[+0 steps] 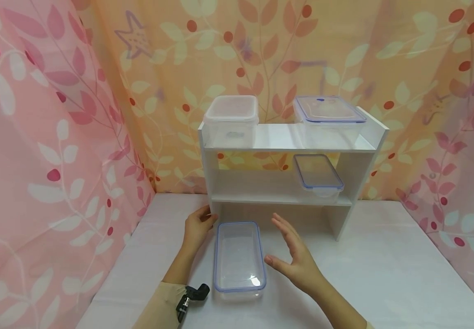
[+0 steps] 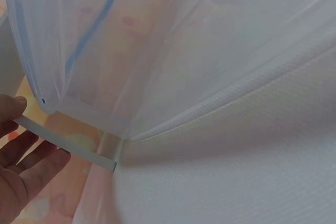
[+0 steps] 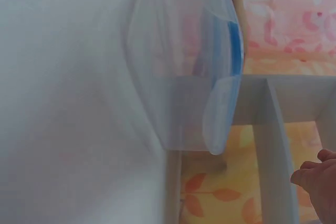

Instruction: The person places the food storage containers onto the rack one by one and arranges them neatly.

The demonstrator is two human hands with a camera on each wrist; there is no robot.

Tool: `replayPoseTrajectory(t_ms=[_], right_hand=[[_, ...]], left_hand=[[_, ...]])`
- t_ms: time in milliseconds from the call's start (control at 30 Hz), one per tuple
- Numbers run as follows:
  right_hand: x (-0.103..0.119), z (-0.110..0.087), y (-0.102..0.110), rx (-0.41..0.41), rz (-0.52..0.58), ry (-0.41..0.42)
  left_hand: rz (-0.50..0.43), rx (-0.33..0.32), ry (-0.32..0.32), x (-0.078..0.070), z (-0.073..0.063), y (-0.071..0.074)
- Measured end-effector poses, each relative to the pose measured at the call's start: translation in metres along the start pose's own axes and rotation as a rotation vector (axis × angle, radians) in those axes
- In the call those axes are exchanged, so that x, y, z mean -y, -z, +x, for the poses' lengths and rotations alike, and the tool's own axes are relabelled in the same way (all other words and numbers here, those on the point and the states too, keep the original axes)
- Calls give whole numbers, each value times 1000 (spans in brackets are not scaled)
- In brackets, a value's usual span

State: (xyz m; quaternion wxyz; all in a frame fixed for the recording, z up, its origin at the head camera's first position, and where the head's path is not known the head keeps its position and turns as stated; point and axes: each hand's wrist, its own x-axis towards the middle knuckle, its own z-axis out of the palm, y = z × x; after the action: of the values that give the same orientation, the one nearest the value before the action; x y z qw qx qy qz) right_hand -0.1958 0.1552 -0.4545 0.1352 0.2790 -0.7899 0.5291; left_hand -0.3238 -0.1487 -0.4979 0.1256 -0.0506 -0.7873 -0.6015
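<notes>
A clear plastic food container with a blue-edged lid lies on the table, its far end at the foot of a white shelf unit. To its left, my left hand pinches the front edge of the unit's left side panel; the left wrist view shows thumb and fingers on either side of that panel edge. My right hand hovers to the right of the container, fingers extended and thumb apart, holding nothing. In the right wrist view the container stands beside the unit, with part of the right hand at the edge.
On the unit's top stand a container with a whitish lid at left and a larger blue-edged one at right. A smaller blue-edged container sits on the middle shelf's right. Patterned curtains surround the white-covered table.
</notes>
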Motion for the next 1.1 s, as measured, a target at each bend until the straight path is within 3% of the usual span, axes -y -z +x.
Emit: replayPoseTrajectory(t_ms=[300,767,1100], right_hand=[[-15,-15,-17,25,-16,-94],[-30,-30,-30,99,83,-225],[-38,-36,-36,138,95,-252]], left_hand=[[-14,4,1,1,1,-1],[2,1,5,2,2,0],[8,-2,12,1,2,0]])
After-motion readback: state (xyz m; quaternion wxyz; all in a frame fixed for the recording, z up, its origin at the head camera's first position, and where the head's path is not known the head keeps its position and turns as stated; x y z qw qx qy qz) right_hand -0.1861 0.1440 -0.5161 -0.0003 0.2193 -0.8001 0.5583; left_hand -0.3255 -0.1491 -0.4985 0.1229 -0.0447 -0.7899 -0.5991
